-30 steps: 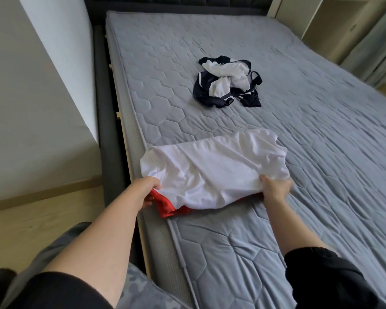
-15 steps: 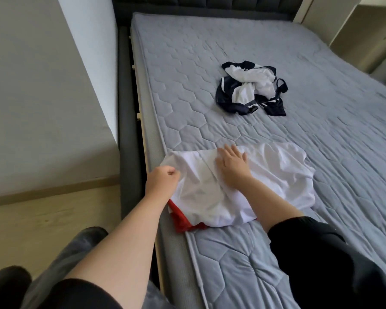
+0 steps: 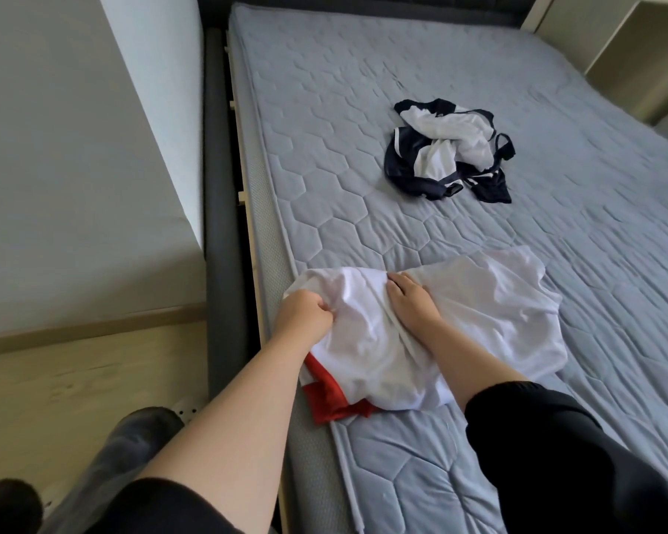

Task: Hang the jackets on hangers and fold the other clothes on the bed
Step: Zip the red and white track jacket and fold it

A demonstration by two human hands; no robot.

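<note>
White cotton-looking top (image 3: 471, 325) is what we've got under both hands right now. It's lying at the near left edge of the bed (image 3: 344, 90), with a bit of red trim (image 3: 324, 398) poking out from underneath at the near corner. Our left hand (image 3: 305, 317) is balled into a fist with a pinch of the top's left edge bunched inside it, right by the mattress edge. Our right hand (image 3: 411, 302) is flat on the cloth just beside it, fingers straight and together, pressing the middle of the top down against the quilted grey mattress.

So where are we on the job? Honestly not far, going by what shows. The top is doubled over but lumpy, with creases everywhere, so we'd call this fold half-done at best. It looks like a smooth-and-tuck step, not a finished square.

Farther up the bed, well apart from us, sits a navy-and-white heap (image 3: 440, 159). It's crumpled, a loop of strap sticks out on one side, and nobody's touching it. We can't tell whether that's one garment or two, or whether any of it counts as a jacket.

No hangers anywhere in view, and no neat stack of folded stuff either, so that's either out of shot or all left to do. As we see it, what's left is to finish this top, sort that heap, and do whatever hanging the jackets need.
</note>
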